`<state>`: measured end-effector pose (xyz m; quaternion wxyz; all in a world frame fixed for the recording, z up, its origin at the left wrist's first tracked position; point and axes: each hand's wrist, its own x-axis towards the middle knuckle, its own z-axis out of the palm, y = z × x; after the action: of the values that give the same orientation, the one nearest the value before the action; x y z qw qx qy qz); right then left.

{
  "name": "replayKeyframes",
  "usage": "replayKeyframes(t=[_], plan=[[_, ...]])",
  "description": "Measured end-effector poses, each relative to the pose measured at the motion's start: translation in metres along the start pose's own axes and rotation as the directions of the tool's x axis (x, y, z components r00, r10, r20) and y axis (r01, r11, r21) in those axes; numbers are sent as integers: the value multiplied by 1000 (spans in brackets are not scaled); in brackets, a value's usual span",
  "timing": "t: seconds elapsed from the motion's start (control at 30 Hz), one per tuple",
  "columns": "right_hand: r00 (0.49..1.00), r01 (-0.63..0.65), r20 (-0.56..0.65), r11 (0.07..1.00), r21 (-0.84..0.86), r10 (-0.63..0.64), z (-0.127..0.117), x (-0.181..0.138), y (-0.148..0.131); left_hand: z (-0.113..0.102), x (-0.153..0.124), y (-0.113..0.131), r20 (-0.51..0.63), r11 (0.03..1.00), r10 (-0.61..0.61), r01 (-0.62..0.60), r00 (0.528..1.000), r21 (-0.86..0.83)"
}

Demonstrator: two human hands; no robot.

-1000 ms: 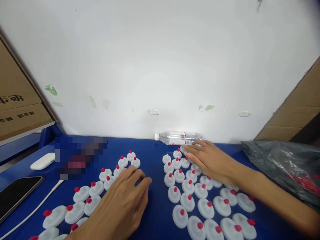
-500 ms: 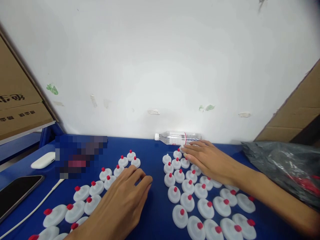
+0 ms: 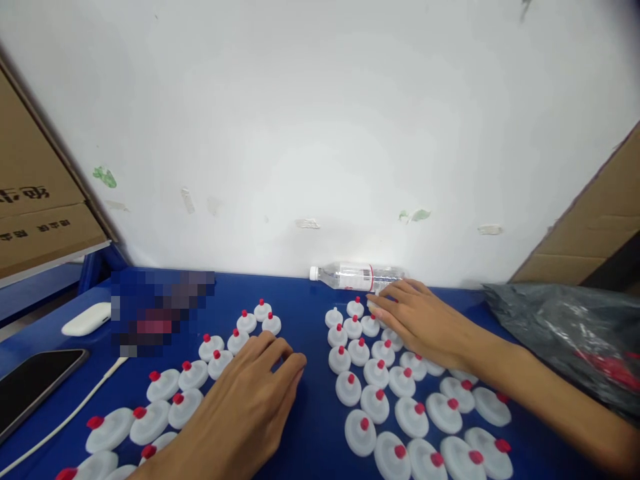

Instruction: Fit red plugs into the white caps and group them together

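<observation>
Right hand point(image 3: 425, 323) lies flat, fingers spread, on the far end of the right cluster of white caps point(image 3: 400, 393), red nubs pointing up, rows running away toward the wall. Left hand point(image 3: 245, 407) rests open, gripping nothing, beside the left cluster point(image 3: 165, 400) on the blue surface point(image 3: 310, 427).

Both forearms are bare, with no sleeve in view. The left hand point(image 3: 240, 417) and right hand point(image 3: 425, 323) wear nothing: no gloves or rings show.
</observation>
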<state>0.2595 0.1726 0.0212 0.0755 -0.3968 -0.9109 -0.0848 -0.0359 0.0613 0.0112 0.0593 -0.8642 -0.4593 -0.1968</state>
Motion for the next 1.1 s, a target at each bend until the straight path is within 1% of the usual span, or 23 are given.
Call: replayKeyframes(t=[0.07,0.13,0.23,0.3,0.33,0.4,0.5,0.57,0.73,0.87,0.97,1.1], plan=[[1000,12,-8,1000,-1,-12,-2,0,1,1,-1,0,-4,1000,-5,5,1000,-6],[999,18,-40,1000,1,-18,-8,0,0,3,-1,-2,-23,1000,-8,7,1000,-15],[991,-20,-132,999,38,25,-23,1,-8,4,-3,-4,-87,998,4,-9,996,-59],[983,-31,-178,994,104,49,-34,0,-20,3,-3,-5,-150,995,26,-40,988,-94],[982,-8,-188,989,149,37,-38,-1,-27,2,-3,-6,-183,993,34,-54,983,-107],[984,78,-176,970,230,-37,-43,-3,-42,0,-3,-5,-244,990,38,-69,969,-122],[973,215,-146,938,273,-180,-43,-6,-62,-2,-3,-4,-307,991,29,-69,951,-118],[962,261,-149,928,264,-228,-40,-8,-72,-3,-4,-3,-329,991,29,-70,944,-115],[940,315,-214,914,254,-265,-35,-10,-83,-2,-7,0,-332,974,39,-110,943,-200],[895,406,-308,875,264,-323,-36,-10,-88,-4,-4,1,-380,960,86,-179,921,-217],[869,434,-378,858,274,-319,-37,-10,-89,-6,-1,0,-393,952,76,-184,916,-245],[842,444,-444,862,244,-308,-38,-11,-90,-5,0,-1,-375,944,0,-124,927,-305]])
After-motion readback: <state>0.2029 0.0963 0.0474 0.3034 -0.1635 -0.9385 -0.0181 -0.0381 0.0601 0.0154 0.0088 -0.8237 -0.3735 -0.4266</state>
